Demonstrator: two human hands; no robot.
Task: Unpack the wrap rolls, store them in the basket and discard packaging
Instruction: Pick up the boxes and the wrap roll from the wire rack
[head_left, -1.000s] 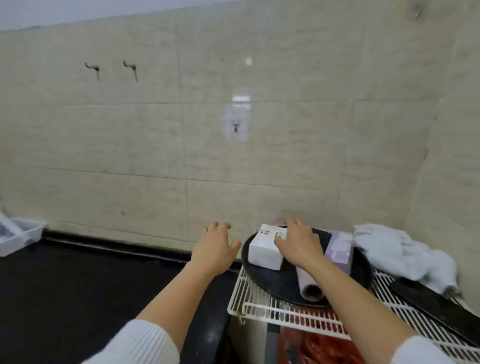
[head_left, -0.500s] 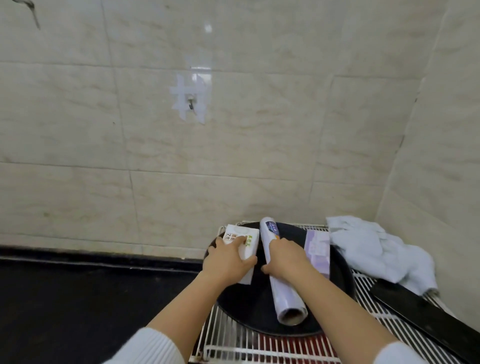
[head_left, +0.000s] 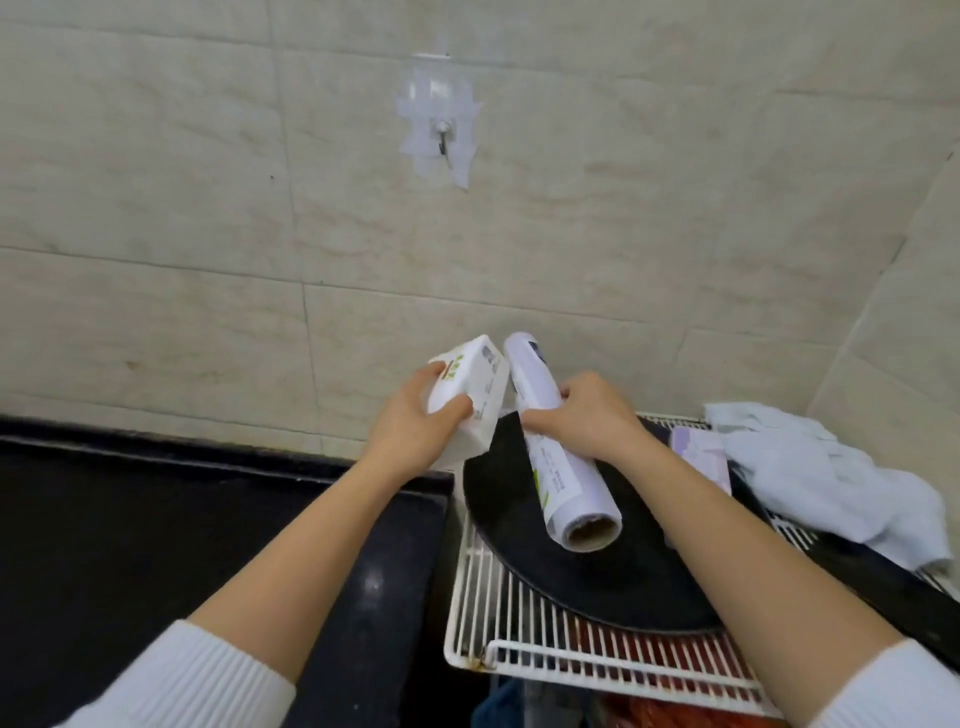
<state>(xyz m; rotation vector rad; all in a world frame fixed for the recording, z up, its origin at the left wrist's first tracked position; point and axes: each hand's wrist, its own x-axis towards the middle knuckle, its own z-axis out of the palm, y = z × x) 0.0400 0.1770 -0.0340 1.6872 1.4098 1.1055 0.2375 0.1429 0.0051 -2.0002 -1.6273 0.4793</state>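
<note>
Left hand (head_left: 410, 426) gripping white box (head_left: 470, 395), right hand (head_left: 587, 415) clasped around wrap roll (head_left: 561, 467) above black tray (head_left: 597, 577)

Both forearms extended forward, white sleeves pushed back; left hand (head_left: 415, 422) and right hand (head_left: 587, 415) curled closed, gripping.

Print on the white box (head_left: 470, 387), print on the wrap roll (head_left: 558, 457) (both too blurred to read)

Purple packet (head_left: 698, 457) half behind right forearm.
</note>
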